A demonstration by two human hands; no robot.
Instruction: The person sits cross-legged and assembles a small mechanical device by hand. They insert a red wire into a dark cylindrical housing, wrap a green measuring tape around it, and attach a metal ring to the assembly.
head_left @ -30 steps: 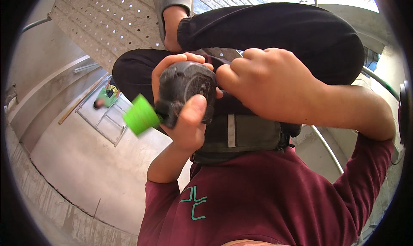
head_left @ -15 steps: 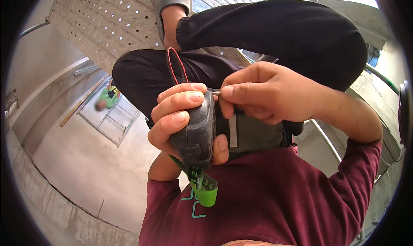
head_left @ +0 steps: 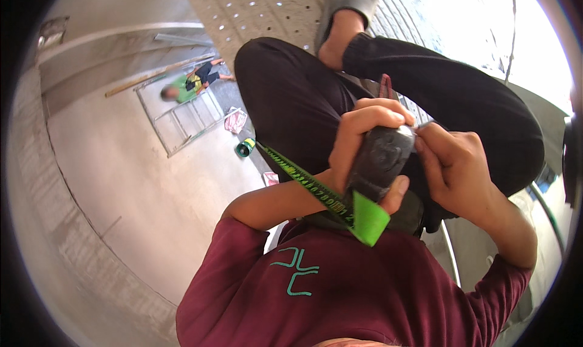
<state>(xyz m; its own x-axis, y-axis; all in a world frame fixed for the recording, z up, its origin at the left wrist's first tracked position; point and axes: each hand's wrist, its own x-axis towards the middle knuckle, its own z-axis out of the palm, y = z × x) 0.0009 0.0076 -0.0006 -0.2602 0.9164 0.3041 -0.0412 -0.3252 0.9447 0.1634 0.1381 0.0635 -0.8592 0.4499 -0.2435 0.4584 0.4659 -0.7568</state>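
Clearly the tape measure [head_left: 378, 159] is up in front of the sitter's middle, above the dark trousers [head_left: 291, 80], with the left hand [head_left: 347, 142] wrapped round its black case, fingers over the top and thumb along the lower side. The right hand [head_left: 458, 165] is bunched at the case's upper corner, thumb and forefinger brought close together; from where I stand I can't tell whether they pinch some small part or merely press on it. I'd guess the case sits dense and stiff in the palm, fairly tough, perhaps a touch slick where it shines, so the full wrap round its broad sides looks the sound hold. Its green blade [head_left: 303, 178] must be springy and light, likely thin-edged too: it folds over sharply below the case and slants off across the left forearm, so I'd keep bare skin from its rim and take it on the flat. A red cord loop [head_left: 387, 87] pokes up above the knuckles and could snag. As for room, the left side gives most, past the perforated planks [head_left: 255, 7], but the floor there seems well below, with a co-worker [head_left: 188, 89] beside a metal frame [head_left: 152, 123]; on the right, a green pipe [head_left: 548, 216] crowds the elbow
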